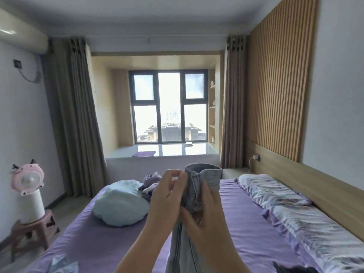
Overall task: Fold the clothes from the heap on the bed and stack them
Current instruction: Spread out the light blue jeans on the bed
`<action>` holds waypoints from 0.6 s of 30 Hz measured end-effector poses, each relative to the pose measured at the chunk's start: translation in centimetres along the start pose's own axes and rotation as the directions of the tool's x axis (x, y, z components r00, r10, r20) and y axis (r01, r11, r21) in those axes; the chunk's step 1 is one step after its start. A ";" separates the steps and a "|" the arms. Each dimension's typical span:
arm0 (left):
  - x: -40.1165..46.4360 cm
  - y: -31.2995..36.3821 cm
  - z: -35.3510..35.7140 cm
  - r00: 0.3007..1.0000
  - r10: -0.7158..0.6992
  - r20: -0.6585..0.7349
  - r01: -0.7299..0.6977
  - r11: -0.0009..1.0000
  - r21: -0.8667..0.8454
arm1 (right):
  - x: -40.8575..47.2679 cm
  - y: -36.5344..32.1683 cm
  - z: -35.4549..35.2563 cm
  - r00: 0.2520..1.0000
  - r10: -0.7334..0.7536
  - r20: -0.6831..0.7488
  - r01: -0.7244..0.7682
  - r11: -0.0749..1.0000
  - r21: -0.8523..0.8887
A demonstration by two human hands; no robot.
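Right now both hands are holding a pair of pale grey-blue jeans (pixel 204 186) up above the purple bed (pixel 246 223), the waistband standing open at the top and the legs hanging down out of view. The left hand (pixel 167 194) is pinching the waistband edge between thumb and curled fingers, while the right hand (pixel 202 215) is gripping the denim just below, fingers wrapped round the bunched cloth. Behind them, the heap of clothes (pixel 150 184) is lying beside a pale blue cushion (pixel 122 203), with pillows (pixel 273 192) along the headboard.

Pale denim jeans (pixel 199 186), matt purple cotton-looking sheet (pixel 246 223), ribbed wood panel (pixel 279 91)
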State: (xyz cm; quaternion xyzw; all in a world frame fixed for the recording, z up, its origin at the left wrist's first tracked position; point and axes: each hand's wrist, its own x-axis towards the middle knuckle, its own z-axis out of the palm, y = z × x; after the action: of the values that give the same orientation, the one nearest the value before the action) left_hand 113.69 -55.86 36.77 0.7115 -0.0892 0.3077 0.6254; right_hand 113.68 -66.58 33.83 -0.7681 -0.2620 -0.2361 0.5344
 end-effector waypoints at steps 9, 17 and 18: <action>2.1 0.4 -2.8 0.980 -0.170 0.099 0.188 0.960 -0.209 | 1.1 5.7 -2.2 0.974 -0.112 -0.196 0.126 0.990 0.059; 4.6 2.0 -4.4 0.982 -0.126 0.138 0.166 0.926 -0.340 | 4.5 8.2 -3.2 0.940 0.147 0.307 -0.283 0.837 0.467; 4.8 2.1 -4.9 0.983 -0.140 0.122 0.172 0.933 -0.315 | 4.9 7.7 -3.1 0.950 0.142 0.280 -0.261 0.851 0.455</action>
State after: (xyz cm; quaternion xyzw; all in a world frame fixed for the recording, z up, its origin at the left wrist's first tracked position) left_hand 114.85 -50.41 41.29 0.6180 -0.1122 0.2032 0.7511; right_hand 122.18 -70.99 32.55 -0.6546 -0.2920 -0.0119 0.6972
